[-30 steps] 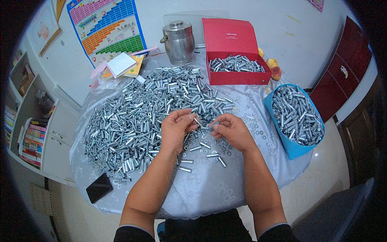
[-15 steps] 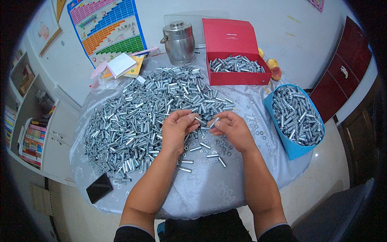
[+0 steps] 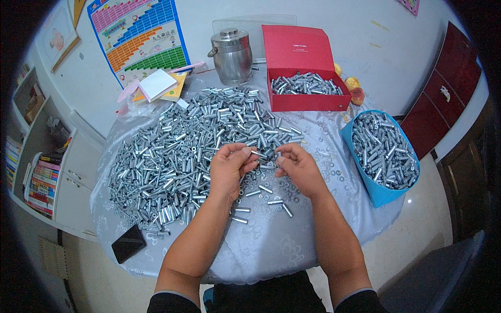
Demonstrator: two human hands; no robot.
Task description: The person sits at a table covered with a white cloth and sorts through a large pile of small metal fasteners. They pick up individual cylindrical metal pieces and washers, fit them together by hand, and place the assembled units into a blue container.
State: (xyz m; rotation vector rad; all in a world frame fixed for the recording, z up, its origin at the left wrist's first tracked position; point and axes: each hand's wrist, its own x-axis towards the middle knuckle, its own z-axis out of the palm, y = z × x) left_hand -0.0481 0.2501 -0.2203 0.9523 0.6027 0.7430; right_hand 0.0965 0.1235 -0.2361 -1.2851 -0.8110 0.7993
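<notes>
My left hand (image 3: 228,167) pinches a thin silvery metal pin (image 3: 259,154) between thumb and fingertips, its free end pointing right. Close by on the right, my right hand (image 3: 300,168) has its fingertips closed on a small silvery metal piece (image 3: 278,155), mostly covered by the fingers; its exact kind cannot be made out. The two held parts are apart. Both hands hover at the right edge of a wide heap of silvery metal sleeves (image 3: 172,151). Washers and nuts (image 3: 289,190) lie scattered below the hands, along with a few loose sleeves (image 3: 287,209).
Metal parts fill a red box (image 3: 311,102) with its lid up and a blue fabric bin (image 3: 383,196) at the right. A steel canister (image 3: 230,55), notebooks (image 3: 158,84) and fruit (image 3: 357,95) stand farther back. A black phone (image 3: 129,244) lies near the left edge.
The piece in my right hand has turned from slanting to nearly upright, and that hand has shifted slightly away from the pin. My left hand stays almost still.
</notes>
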